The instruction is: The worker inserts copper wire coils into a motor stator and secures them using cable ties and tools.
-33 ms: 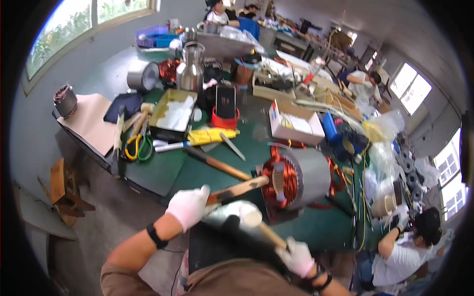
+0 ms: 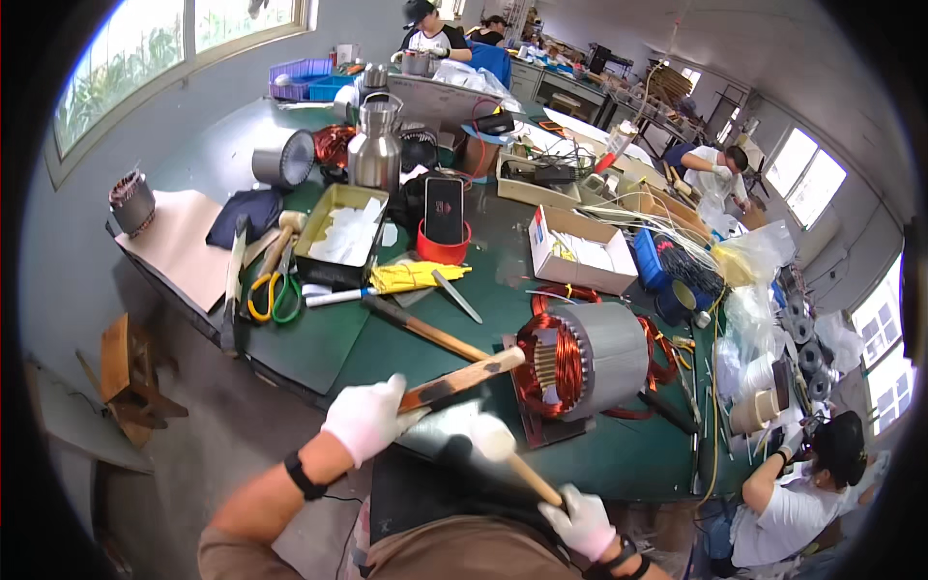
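A grey motor stator (image 2: pixel 611 356) lies on its side on the green table, with red-brown copper windings (image 2: pixel 570 362) bulging from its near left end. My left hand (image 2: pixel 365 421), in a white glove, is closed round a flat wooden stick (image 2: pixel 454 384). The stick's far tip is at the edge of the windings; I cannot tell whether it touches them. Gloved in white too, my right hand (image 2: pixel 582 522) grips the handle of a white-headed mallet (image 2: pixel 494 439). The mallet head hangs below the stick, apart from it.
A wooden-handled hammer (image 2: pixel 425 327) lies behind the stick. Scissors (image 2: pixel 275 295), a second mallet (image 2: pixel 286 232), a yellow tray (image 2: pixel 340 232), a phone (image 2: pixel 444 210) and a white box (image 2: pixel 582 247) stand farther back. A person (image 2: pixel 802 483) works at the right.
The picture has shifted slightly and is sharper. The mallet head and both my hands appear a little lower; the stick's tip stays at the windings.
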Tool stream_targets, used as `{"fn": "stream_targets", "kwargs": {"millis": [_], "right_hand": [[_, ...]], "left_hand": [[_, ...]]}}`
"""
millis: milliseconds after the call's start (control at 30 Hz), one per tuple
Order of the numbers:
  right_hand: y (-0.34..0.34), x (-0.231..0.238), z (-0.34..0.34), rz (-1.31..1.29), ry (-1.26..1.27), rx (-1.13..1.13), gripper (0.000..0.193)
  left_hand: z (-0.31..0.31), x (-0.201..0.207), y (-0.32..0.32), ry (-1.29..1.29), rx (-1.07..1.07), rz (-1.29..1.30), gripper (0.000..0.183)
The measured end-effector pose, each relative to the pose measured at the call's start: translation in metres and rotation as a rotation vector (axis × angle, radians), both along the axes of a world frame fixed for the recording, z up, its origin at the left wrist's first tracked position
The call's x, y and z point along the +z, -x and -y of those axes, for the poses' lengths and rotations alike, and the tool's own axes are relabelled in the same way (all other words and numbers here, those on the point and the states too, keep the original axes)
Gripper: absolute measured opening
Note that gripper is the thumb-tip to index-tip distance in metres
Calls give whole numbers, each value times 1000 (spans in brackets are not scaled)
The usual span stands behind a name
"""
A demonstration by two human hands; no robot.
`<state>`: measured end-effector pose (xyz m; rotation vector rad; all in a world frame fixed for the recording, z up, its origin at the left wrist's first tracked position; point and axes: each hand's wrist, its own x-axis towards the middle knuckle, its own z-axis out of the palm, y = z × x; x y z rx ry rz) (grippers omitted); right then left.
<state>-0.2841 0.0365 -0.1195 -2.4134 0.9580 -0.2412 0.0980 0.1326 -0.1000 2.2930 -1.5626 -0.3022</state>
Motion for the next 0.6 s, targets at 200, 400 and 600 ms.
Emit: {"fn": "stream_targets", "kwargs": {"millis": [200,400,600], "right_hand": [[0,15,-15,474,-680,-323,22],[11,18,-19,705,-852,-435,44],[40,28,-22,1015,-709,-654,25]], "left_hand": [[-7,9,75,312,14,-1082,27],[56,2,158,348,-818,-916,62],[100,-45,189,355,-623,137,65]]}}
